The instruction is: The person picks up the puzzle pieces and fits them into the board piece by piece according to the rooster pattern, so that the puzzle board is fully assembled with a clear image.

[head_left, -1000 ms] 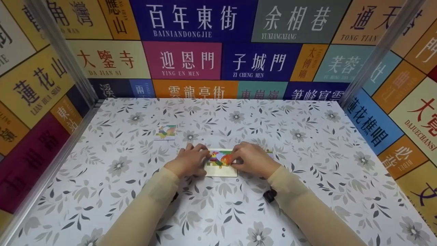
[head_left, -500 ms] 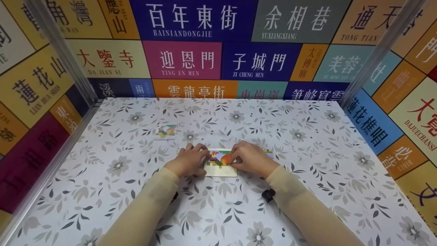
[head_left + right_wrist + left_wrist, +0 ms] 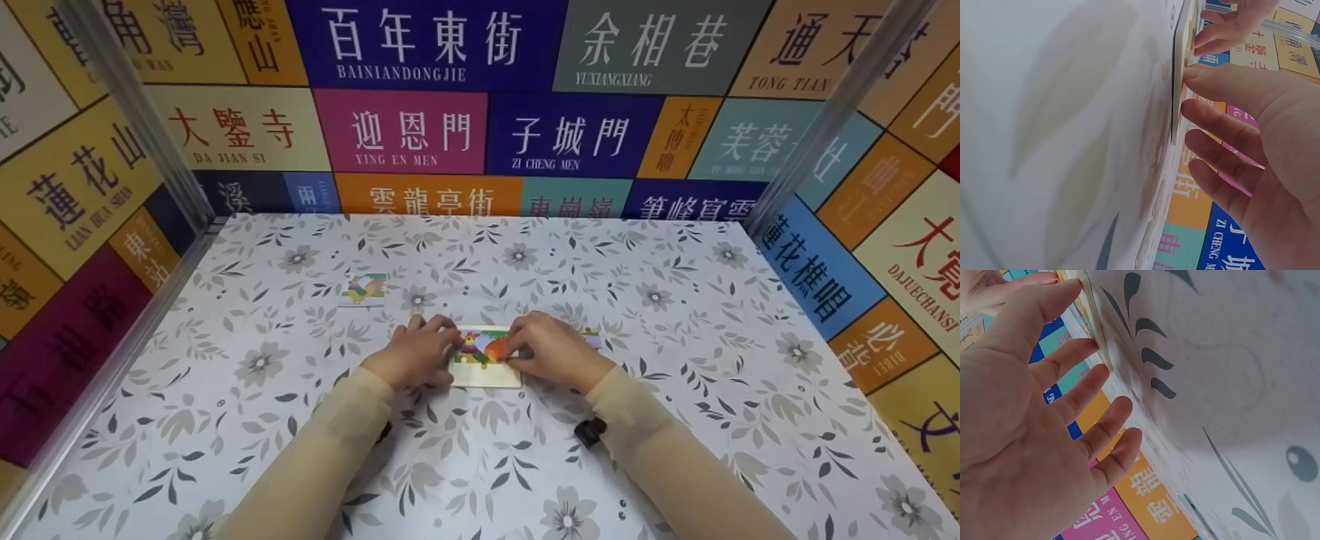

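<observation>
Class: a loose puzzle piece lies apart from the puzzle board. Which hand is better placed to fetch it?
Probably the left hand: the loose piece lies left of the puzzle board, on its side.

Puzzle board point(image 3: 486, 369): matt card, prob. wood; tablecloth point(image 3: 675, 300) smooth floral; corner posts point(image 3: 135, 112) metal.

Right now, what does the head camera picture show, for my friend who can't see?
Two hands, left hand and right hand, press on a colourful puzzle board on a flowery table. One loose puzzle piece lies farther back left.

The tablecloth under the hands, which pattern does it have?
White tablecloth with grey flowers and leaves, seen best in the head view.
</observation>
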`<action>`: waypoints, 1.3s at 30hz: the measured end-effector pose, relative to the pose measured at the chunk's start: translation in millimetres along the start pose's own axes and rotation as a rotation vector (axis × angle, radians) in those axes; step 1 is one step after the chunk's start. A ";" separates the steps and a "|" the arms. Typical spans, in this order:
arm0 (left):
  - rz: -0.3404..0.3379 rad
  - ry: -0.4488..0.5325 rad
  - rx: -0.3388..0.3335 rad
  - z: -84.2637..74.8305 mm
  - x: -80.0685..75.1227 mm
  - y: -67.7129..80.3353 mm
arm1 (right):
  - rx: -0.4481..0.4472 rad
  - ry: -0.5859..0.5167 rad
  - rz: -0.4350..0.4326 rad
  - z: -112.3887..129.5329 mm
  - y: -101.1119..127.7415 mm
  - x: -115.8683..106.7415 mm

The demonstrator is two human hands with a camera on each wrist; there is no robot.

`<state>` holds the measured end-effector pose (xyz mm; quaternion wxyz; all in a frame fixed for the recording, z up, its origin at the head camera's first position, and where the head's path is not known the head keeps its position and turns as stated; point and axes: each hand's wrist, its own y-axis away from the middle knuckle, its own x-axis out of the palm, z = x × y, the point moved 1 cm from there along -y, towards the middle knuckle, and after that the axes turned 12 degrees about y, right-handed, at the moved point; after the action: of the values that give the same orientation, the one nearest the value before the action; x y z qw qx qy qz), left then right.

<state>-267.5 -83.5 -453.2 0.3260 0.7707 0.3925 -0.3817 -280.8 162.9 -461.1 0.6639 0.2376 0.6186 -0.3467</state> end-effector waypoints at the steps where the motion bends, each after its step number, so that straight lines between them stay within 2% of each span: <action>1: -0.001 0.002 0.002 0.1 0.0 0.2 | 0.002 -0.008 0.005 -0.5 0.3 -0.2; 9: -0.002 0.010 0.011 1.6 -0.6 1.0 | 0.011 -0.088 0.051 -9.8 5.1 -3.8; 13: 0.002 0.012 0.017 1.2 -2.0 1.5 | 0.020 -0.112 0.027 -15.9 10.0 -5.9; 19: 0.010 0.027 0.024 3.2 -2.7 1.7 | 0.126 -0.140 0.006 -25.6 17.5 -12.8; 30: 0.041 0.057 0.006 4.2 -4.6 0.1 | 0.248 -0.093 -0.012 -52.2 20.9 -21.6; 39: 0.057 0.073 -0.002 5.7 -6.3 1.0 | 0.267 -0.052 -0.019 -62.7 18.6 -17.6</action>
<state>-271.0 -90.8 -450.5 0.3232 0.7946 0.3822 -0.3435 -307.9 224.5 -453.5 0.6389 0.3087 0.5519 -0.4382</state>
